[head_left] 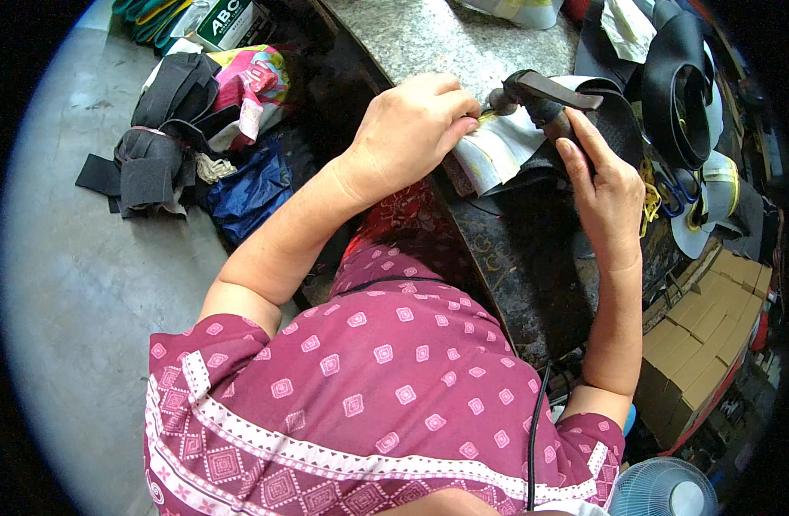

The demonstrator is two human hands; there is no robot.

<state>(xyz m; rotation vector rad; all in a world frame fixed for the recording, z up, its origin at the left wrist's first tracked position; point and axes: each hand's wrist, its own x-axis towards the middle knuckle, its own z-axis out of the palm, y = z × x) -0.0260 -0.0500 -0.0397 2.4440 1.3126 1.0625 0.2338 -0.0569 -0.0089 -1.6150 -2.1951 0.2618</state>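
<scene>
At far left, a heap of black fabric offcuts (154,138) and a crumpled blue bag (248,193) are lying on the grey concrete floor (85,284), with a pink printed bag (257,77) just behind them. Moving right, the left hand (409,129) is pressing down, fingers curled and pinching, on the edge of a white webbing strip (498,150) that is resting on the dark bench (523,258) below a speckled stone slab (429,39). The strip is sitting between the two hands, directly under the head of a dark metal hand tool (541,95). The right hand (605,189) is clenching around that tool's handle, thumb extended along it, with the tool's head touching the strip just beside the left fingertips. Further right, coils of black strap (683,95) and a yellow cord (651,202) are lying on the bench, and stacked cardboard boxes (713,327) are standing below. Judged risk: because the left fingertips are working so close to the tool's head, a slip could pinch them; should the pinching grip loosen, the strip could shift and the tool would land off its mark.
</scene>
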